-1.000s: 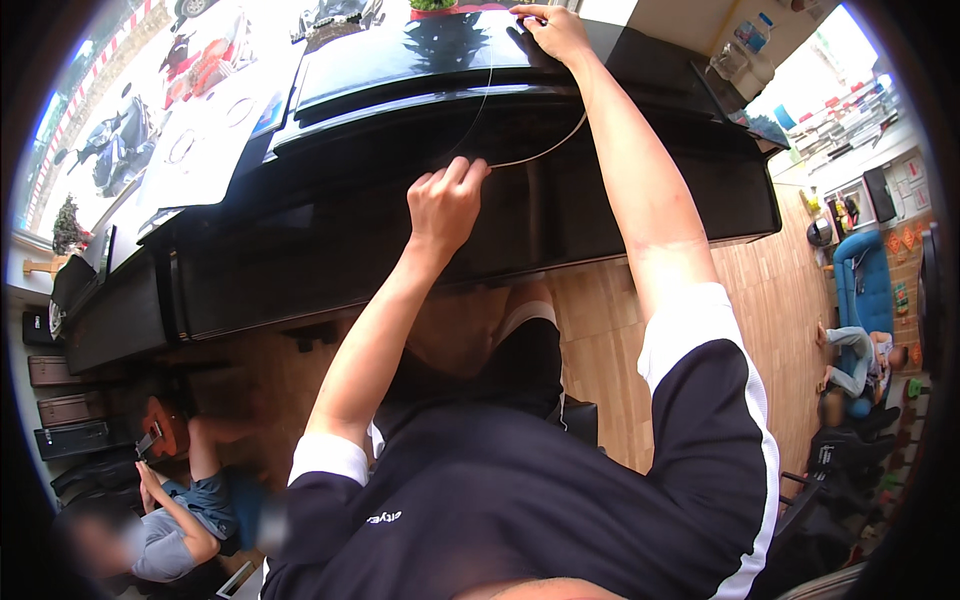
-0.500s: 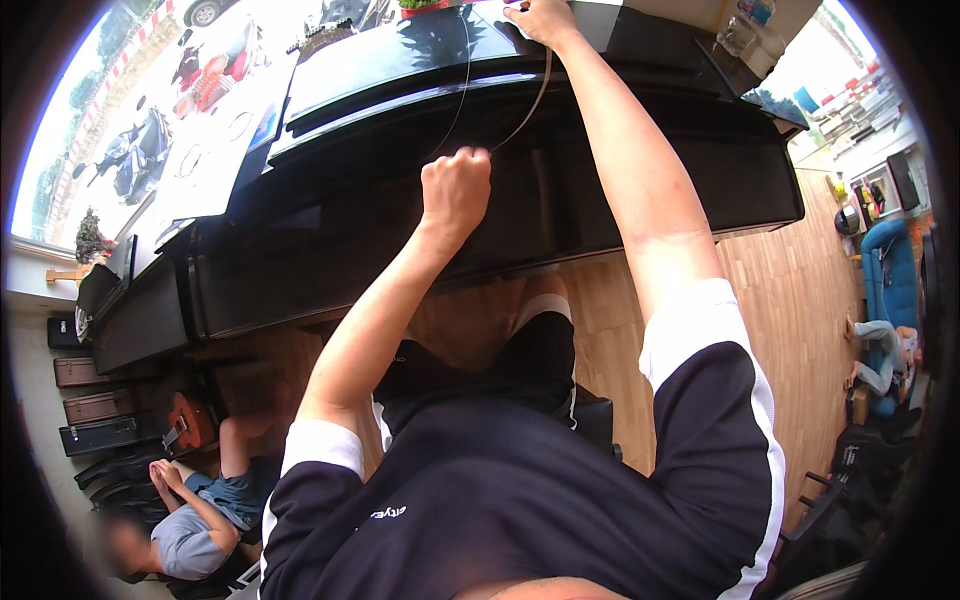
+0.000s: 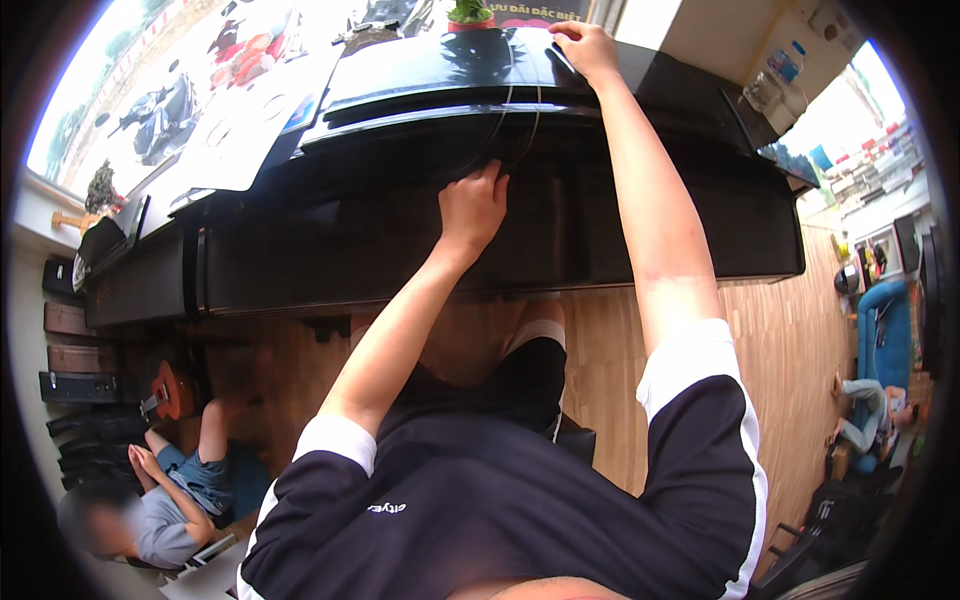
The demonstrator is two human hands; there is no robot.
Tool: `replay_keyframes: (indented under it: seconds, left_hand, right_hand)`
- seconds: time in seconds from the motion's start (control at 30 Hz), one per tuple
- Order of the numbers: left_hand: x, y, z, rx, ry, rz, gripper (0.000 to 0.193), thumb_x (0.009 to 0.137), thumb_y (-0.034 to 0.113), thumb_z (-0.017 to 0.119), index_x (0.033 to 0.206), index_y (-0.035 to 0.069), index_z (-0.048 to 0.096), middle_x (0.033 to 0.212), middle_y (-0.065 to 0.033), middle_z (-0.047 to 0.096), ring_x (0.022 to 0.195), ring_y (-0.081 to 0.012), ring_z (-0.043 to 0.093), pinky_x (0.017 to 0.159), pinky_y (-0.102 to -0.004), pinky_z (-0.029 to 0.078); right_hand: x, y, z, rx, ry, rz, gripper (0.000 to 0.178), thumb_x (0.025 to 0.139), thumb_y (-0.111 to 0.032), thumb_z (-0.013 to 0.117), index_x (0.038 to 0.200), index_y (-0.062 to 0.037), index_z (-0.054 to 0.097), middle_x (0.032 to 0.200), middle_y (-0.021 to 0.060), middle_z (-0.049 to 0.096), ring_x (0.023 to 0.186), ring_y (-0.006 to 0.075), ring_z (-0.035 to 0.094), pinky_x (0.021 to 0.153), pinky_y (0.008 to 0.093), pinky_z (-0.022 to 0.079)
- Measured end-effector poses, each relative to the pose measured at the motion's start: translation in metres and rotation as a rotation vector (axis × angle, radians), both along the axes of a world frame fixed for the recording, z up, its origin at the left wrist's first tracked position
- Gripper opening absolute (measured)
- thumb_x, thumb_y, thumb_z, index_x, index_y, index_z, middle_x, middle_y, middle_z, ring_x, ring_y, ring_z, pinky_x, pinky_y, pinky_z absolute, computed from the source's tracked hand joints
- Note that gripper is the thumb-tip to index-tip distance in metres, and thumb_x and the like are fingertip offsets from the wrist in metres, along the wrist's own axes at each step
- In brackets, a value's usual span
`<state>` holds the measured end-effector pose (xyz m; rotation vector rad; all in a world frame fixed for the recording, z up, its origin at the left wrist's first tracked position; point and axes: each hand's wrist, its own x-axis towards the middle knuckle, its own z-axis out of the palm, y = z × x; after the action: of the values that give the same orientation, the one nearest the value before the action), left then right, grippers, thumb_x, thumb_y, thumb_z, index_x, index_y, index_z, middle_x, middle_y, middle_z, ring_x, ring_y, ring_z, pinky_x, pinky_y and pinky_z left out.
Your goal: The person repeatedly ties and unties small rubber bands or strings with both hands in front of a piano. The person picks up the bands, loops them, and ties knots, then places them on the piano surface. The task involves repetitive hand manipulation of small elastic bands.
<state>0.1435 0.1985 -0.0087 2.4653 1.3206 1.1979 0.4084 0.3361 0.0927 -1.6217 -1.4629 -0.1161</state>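
Observation:
My left hand [image 3: 473, 212] is closed in front of the glossy black piano [image 3: 380, 235], its fingertips at the lower end of a thin pale cord [image 3: 537, 105]. From there the cord curves up over the piano's front edge in two strands. Higher up, on the piano's shiny top, my right hand [image 3: 588, 52] reaches out with bent fingers pressed together near the back edge. Whatever is between those fingertips is too small to make out. A dark narrow shape, perhaps a reflection, shows just below them.
A potted plant [image 3: 469, 14] stands at the back edge. White sheets [image 3: 235, 135] lie on the left, plastic bottles [image 3: 775, 78] at the right. A seated person [image 3: 175, 515] with clasped hands is at lower left, near a guitar [image 3: 173, 390]. Another person rests by a blue sofa [image 3: 880, 325].
My right hand has slid right along the top, and the white thing under it no longer shows. My left hand has turned slightly, with its fingertips lifted. The whole view has shifted a little.

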Motion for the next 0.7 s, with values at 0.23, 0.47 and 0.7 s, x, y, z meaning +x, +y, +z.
replay_keyframes:
  seconds: [0.23,0.47,0.7]
  left_hand:
    - [-0.011,-0.011,-0.001,-0.028,-0.127,-0.089,0.021,0.085,0.013,0.066,0.104,0.004,0.070,0.083,-0.0162,0.069,0.071,-0.0361,0.067,0.062,-0.0457,0.053]
    - [-0.080,-0.048,0.004,-0.270,-0.215,-0.439,0.014,0.081,0.005,0.070,0.095,0.002,0.072,0.117,-0.0168,0.065,0.108,-0.0325,0.064,0.090,-0.0387,0.054]
    - [-0.114,-0.059,0.002,-0.252,-0.298,-0.512,0.014,0.082,0.003,0.068,0.096,-0.001,0.071,0.123,-0.0170,0.064,0.112,-0.0323,0.064,0.094,-0.0382,0.053]
  right_hand:
    - [0.005,0.000,0.004,-0.016,0.058,0.024,0.018,0.080,-0.029,0.067,0.091,-0.0207,0.080,0.091,0.0063,0.075,0.090,0.0242,0.072,0.084,0.0342,0.055]
    - [-0.001,-0.010,0.009,0.002,0.145,0.059,0.016,0.084,-0.017,0.063,0.088,-0.0122,0.078,0.081,0.0035,0.075,0.083,0.0153,0.072,0.078,0.0279,0.054]
    - [-0.015,-0.039,0.032,0.441,0.051,0.066,0.016,0.085,-0.011,0.061,0.091,-0.0089,0.076,0.074,0.0052,0.072,0.069,0.0136,0.068,0.064,0.0292,0.052]
